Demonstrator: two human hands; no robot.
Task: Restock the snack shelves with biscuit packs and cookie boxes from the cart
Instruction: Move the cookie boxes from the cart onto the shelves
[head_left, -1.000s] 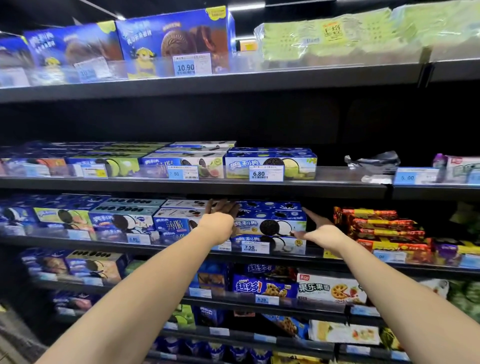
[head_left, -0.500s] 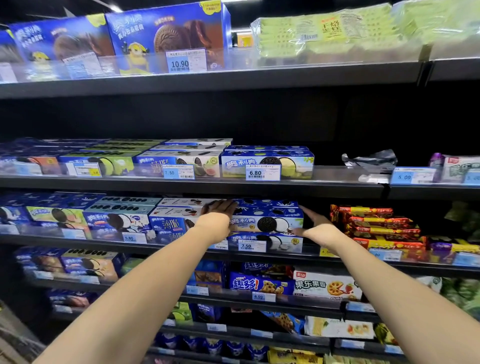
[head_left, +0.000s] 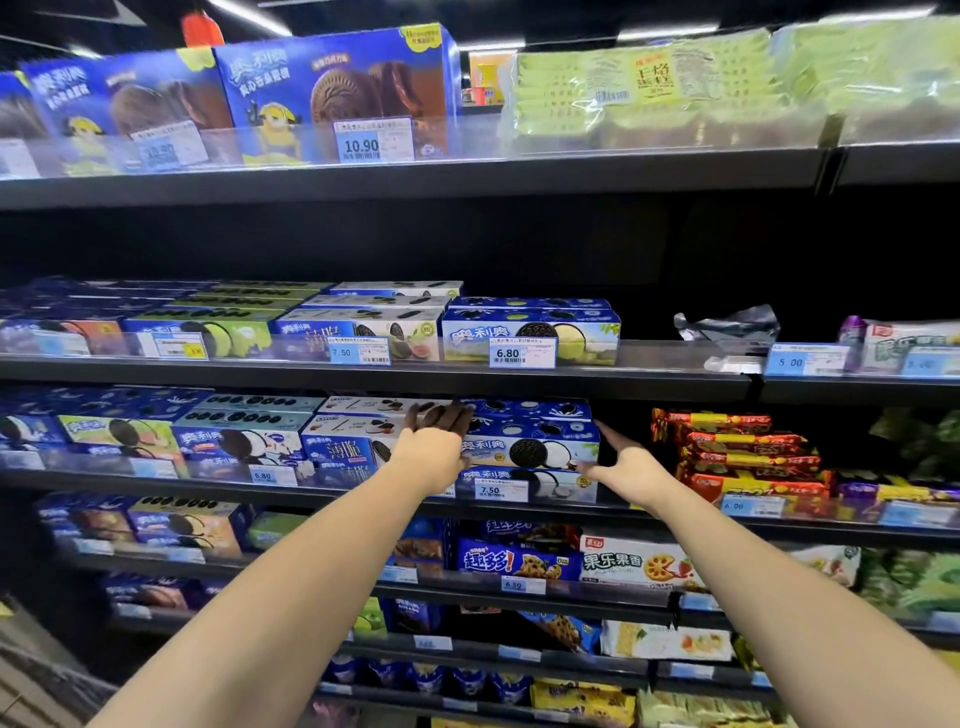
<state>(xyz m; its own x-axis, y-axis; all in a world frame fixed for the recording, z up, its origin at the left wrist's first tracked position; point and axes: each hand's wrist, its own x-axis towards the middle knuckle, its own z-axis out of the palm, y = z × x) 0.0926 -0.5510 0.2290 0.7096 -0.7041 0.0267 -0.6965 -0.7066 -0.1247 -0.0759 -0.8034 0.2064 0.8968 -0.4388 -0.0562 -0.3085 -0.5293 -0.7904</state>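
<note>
Two blue cookie boxes (head_left: 530, 449) sit stacked at the front of the shelf (head_left: 156, 480), each printed with a dark sandwich cookie and white cream, a 7.50 tag (head_left: 501, 490) at their 6 o'clock. The left hand (head_left: 431, 457) lies at the stack's 9 o'clock, fingers stretched out over its top corner. The right hand (head_left: 631, 467) is at 3 o'clock, flat and spread against the side. Neither hand curls round anything. Red packs (head_left: 737, 452) lie further toward 3 o'clock.

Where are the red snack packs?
Head view, right side: the red snack packs are stacked just right of the right hand, below the 5.00 price tag.
</note>
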